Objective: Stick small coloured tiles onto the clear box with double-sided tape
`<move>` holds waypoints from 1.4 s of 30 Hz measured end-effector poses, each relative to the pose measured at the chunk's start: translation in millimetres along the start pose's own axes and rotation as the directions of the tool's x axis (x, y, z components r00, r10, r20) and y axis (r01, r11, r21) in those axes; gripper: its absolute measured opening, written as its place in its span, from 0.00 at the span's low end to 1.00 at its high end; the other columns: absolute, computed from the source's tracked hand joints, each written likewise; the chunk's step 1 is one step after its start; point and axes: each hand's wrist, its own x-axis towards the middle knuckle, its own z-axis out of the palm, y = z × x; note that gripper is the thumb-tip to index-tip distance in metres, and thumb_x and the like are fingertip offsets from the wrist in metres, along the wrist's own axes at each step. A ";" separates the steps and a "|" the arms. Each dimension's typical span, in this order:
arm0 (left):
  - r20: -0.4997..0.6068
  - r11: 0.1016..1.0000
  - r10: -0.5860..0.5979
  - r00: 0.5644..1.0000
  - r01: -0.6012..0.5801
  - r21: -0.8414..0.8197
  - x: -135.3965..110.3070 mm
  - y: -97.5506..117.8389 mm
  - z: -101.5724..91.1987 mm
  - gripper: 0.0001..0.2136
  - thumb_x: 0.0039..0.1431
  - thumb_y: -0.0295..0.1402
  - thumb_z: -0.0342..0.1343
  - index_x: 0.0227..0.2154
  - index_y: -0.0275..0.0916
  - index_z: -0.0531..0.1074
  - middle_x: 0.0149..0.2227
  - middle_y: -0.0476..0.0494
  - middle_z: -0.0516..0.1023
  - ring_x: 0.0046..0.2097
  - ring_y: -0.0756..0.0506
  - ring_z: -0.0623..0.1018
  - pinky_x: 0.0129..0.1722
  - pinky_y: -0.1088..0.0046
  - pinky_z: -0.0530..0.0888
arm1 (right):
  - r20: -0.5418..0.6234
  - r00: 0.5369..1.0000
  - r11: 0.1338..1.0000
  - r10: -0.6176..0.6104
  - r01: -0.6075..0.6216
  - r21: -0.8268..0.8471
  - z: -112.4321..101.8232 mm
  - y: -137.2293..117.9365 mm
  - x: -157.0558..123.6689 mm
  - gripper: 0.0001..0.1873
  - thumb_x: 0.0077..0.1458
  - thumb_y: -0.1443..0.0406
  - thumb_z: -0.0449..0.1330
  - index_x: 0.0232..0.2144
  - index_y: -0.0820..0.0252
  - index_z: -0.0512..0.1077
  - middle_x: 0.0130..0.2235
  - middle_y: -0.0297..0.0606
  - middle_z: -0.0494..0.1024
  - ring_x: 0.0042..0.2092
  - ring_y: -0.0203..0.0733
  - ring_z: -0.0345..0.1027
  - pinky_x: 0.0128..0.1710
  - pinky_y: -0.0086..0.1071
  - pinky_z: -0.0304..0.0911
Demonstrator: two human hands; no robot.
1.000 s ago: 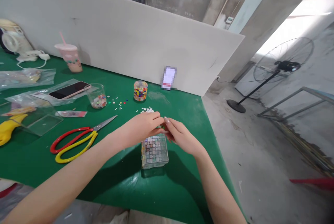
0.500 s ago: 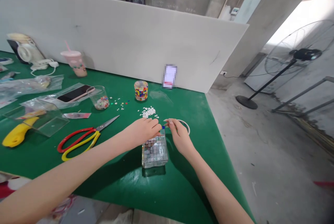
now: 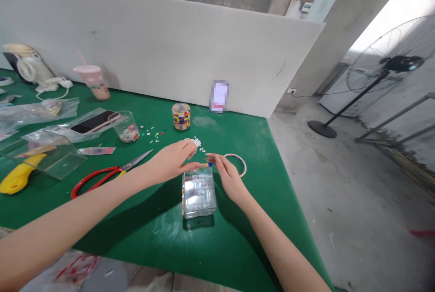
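A clear square box (image 3: 199, 193) covered with small coloured mosaic tiles stands on the green table (image 3: 159, 233). My left hand (image 3: 171, 160) reaches over its far edge, with the fingers curled and the thumb pressed to the box's top rim. My right hand (image 3: 227, 175) meets it from the right, fingertips pinched at the same far corner by a small blue tile (image 3: 210, 164). A heap of white tiles (image 3: 197, 142) lies just behind my left hand. A white ring (image 3: 242, 163) lies behind my right hand.
Red and yellow scissors (image 3: 102, 175), a small glass of mixed tiles (image 3: 126, 126), a mosaic-covered cup (image 3: 181, 116), a phone (image 3: 94, 120) on plastic bags, a pink drink cup (image 3: 92, 81) and a yellow tool (image 3: 16, 177) lie to the left. A white board (image 3: 163, 51) backs the table. The table's right edge drops to the concrete floor.
My left hand has lifted and shifted back toward the white tile heap, and both hands now meet at the box's far edge. The view has tilted slightly.
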 end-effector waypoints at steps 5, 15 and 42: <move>-0.094 0.993 -0.041 0.995 0.030 -0.112 -13.3 13.3 14.5 0.09 0.59 0.36 0.59 0.34 0.38 0.67 0.36 0.45 0.69 0.39 0.43 0.71 0.38 0.68 0.69 | 0.051 0.998 0.993 0.033 -0.038 0.112 8.6 -0.9 -1.6 0.29 0.65 0.48 0.43 0.49 0.61 0.73 0.50 0.46 0.78 0.53 0.45 0.70 0.57 0.41 0.61; -0.145 0.930 -0.232 0.962 0.176 -0.322 -21.3 26.7 31.1 0.03 0.62 0.30 0.54 0.37 0.39 0.70 0.35 0.46 0.70 0.38 0.45 0.74 0.38 0.68 0.73 | 0.071 0.997 0.988 0.029 -0.039 0.150 8.5 -3.8 -4.8 0.26 0.64 0.49 0.46 0.49 0.58 0.74 0.52 0.42 0.77 0.55 0.44 0.68 0.60 0.40 0.56; -0.116 0.855 -0.288 0.951 0.200 -0.479 -16.5 29.5 32.6 0.03 0.58 0.27 0.57 0.36 0.38 0.73 0.31 0.49 0.67 0.34 0.46 0.71 0.35 0.70 0.71 | 0.095 0.995 0.984 0.016 -0.033 0.177 9.3 -7.0 -6.7 0.26 0.64 0.50 0.47 0.48 0.60 0.74 0.51 0.43 0.77 0.54 0.46 0.68 0.57 0.38 0.57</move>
